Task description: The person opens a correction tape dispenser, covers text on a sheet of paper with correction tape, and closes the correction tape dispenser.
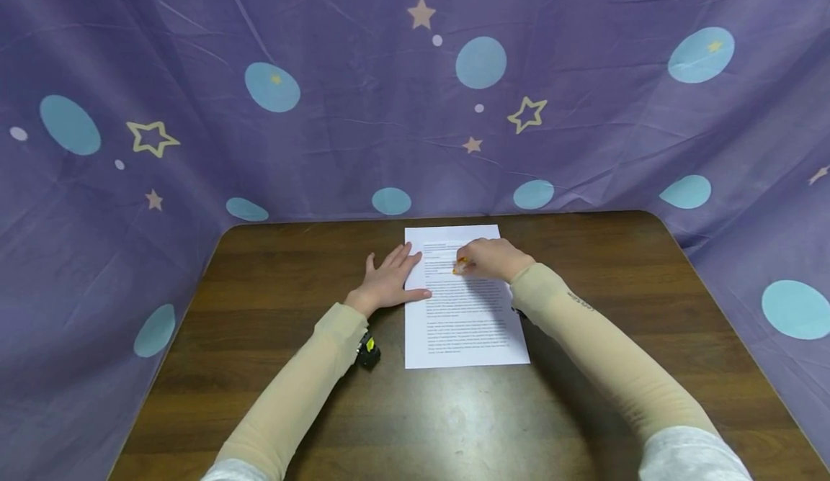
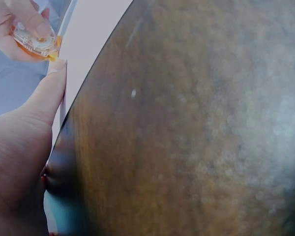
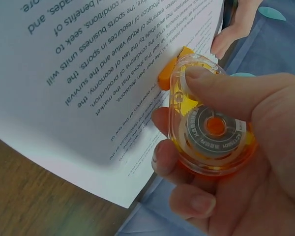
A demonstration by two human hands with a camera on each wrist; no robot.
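A printed sheet of paper (image 1: 454,344) lies on the brown table, its lines of text large in the right wrist view. My right hand (image 1: 494,258) grips an orange and clear correction tape dispenser (image 3: 211,123) over the upper middle of the page. The thumb lies along the dispenser's clear case and the other fingers curl beneath it. Its orange tip (image 3: 169,73) is at the printed lines; whether it touches them I cannot tell. My left hand (image 1: 387,281) rests with spread fingers on the sheet's left edge and the table beside it.
The wooden table (image 1: 272,272) extends on both sides of the sheet. Behind it hangs a purple curtain (image 1: 363,142) with stars and blue spots. A small black device (image 1: 368,353) sits at the left wrist.
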